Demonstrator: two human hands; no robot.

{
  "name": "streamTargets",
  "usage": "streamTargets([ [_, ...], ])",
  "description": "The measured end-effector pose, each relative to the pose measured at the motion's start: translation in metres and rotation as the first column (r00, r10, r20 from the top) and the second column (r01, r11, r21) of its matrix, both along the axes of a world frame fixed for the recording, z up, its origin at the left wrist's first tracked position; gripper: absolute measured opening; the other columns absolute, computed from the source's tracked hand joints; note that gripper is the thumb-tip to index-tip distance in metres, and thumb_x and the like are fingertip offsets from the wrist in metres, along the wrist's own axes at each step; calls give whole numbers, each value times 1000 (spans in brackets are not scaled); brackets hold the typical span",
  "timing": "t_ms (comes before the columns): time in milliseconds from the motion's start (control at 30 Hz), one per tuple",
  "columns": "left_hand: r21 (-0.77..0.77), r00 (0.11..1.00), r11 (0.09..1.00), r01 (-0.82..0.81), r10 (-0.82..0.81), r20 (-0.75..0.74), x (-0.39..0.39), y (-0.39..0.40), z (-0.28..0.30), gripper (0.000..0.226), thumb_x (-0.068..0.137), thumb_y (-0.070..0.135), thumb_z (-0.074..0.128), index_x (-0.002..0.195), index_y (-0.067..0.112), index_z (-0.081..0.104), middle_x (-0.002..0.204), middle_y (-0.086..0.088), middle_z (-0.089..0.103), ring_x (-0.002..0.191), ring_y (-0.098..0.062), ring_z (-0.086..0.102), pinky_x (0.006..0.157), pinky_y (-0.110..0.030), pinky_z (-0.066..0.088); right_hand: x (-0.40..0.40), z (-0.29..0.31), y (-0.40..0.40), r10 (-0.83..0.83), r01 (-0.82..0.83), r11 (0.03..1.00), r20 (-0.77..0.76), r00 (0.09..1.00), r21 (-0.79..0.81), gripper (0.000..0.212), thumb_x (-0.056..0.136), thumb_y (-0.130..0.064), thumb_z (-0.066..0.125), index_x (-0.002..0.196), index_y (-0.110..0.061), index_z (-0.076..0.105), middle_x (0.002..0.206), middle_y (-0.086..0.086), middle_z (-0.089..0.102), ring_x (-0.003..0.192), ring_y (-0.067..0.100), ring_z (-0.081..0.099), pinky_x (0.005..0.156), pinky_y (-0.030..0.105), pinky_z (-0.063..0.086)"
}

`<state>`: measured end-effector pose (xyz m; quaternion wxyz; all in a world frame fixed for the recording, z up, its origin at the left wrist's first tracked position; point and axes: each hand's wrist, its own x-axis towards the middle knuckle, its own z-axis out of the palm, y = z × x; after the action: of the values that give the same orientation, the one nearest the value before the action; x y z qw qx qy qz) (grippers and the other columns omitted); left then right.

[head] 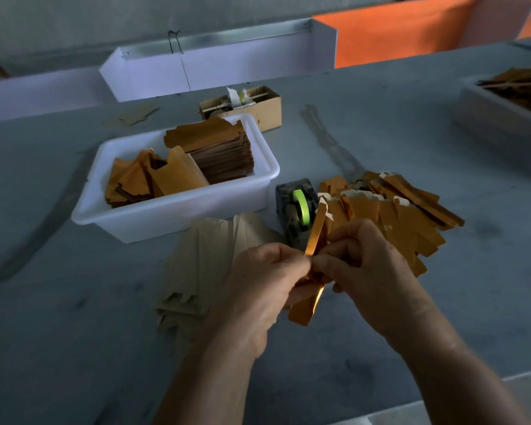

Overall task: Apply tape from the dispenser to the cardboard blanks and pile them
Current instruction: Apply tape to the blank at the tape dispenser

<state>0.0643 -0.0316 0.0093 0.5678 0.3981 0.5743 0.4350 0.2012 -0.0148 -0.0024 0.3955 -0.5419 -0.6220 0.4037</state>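
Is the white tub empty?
No, the white tub holds a stack of gold cardboard blanks and some loose ones beside it.

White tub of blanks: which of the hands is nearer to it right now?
Left. The left hand is just in front of the white tub, off its near right corner. The right hand is farther right, in front of the tape dispenser. Both pinch one gold blank.

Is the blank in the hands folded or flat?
Folded: the blank shows as a narrow doubled gold strip, pinched between both hands' fingers.
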Motion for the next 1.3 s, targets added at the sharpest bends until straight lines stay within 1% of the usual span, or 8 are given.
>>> streamTargets([
  [100, 0, 1000, 1000, 15, -15, 1, -1, 0, -2, 17, 72, 29, 74, 75, 14, 68, 76, -4, 75, 73, -16, 73, 64, -25, 58, -2, 0, -1, -3, 2, 1000, 29, 1000, 8, 27, 80, -21, 68, 86, -33, 45, 72, -7, 65, 69, -6, 63, 52, 6, 45],
  [233, 50, 995, 996, -73, 76, -65, 2, -2, -7, 17, 89, 16, 63, 73, 18, 67, 71, 0, 74, 68, -14, 72, 56, -18, 54, -6, 0, -4, -22, 19, 999, 73, 997, 35, 27, 80, -21, 70, 86, -30, 45, 74, -7, 66, 69, -6, 63, 52, 6, 45],
  [433, 211, 956, 963, -171, 214, -203, 13, -6, -13, 26, 89, 15, 63, 65, 23, 65, 66, -1, 71, 66, -20, 71, 70, -47, 59, -11, 10, -7, -150, 111, 984, 315, 937, 137, 27, 84, -29, 68, 94, -26, 43, 80, -10, 61, 69, 2, 59, 51, 11, 45],
  [567, 291, 934, 939, -183, 258, -247, 16, -9, -14, 19, 88, 16, 62, 71, 22, 65, 67, 0, 70, 67, -16, 70, 68, -38, 58, -17, 19, -9, -192, 129, 976, 412, 891, 176, 28, 86, -35, 63, 96, -26, 39, 82, -7, 62, 75, 12, 62, 66, 30, 55],
  [733, 259, 928, 933, -249, 306, -213, 8, -12, -12, 13, 89, 25, 61, 76, 25, 63, 72, 10, 71, 66, -3, 68, 53, -12, 50, -13, 19, -9, -261, 141, 960, 590, 764, 241, 45, 72, -68, 52, 90, -28, 38, 64, -11, 50, 55, 4, 51, 49, 22, 41],
  [900, 214, 938, 955, -207, 256, -234, 8, -12, -10, 12, 90, 30, 60, 78, 28, 62, 77, 20, 69, 71, 2, 67, 53, -12, 49, -8, 8, -5, 5, -11, 1000, 209, 978, 26, 41, 62, -69, 46, 82, -33, 50, 69, -14, 58, 67, -10, 58, 52, 5, 43],
  [1033, 94, 984, 984, -149, 157, -81, 6, -15, -9, 13, 91, 22, 58, 80, 20, 65, 78, 5, 72, 75, -9, 72, 65, -21, 56, -9, -2, -4, 50, -73, 984, -139, 989, -164, 17, 74, -41, 62, 82, -25, 62, 76, -3, 68, 76, 7, 67, 68, 19, 49],
  [1300, 0, 996, 997, -74, 74, -57, -14, -9, 8, 19, 97, 16, 50, 90, 17, 67, 73, 5, 74, 65, -6, 70, 50, -18, 52, -6, -1, 7, -3, -26, 978, -139, 990, -205, 11, 90, -17, 58, 82, -21, 64, 79, 2, 70, 81, 18, 68, 78, 33, 52],
])
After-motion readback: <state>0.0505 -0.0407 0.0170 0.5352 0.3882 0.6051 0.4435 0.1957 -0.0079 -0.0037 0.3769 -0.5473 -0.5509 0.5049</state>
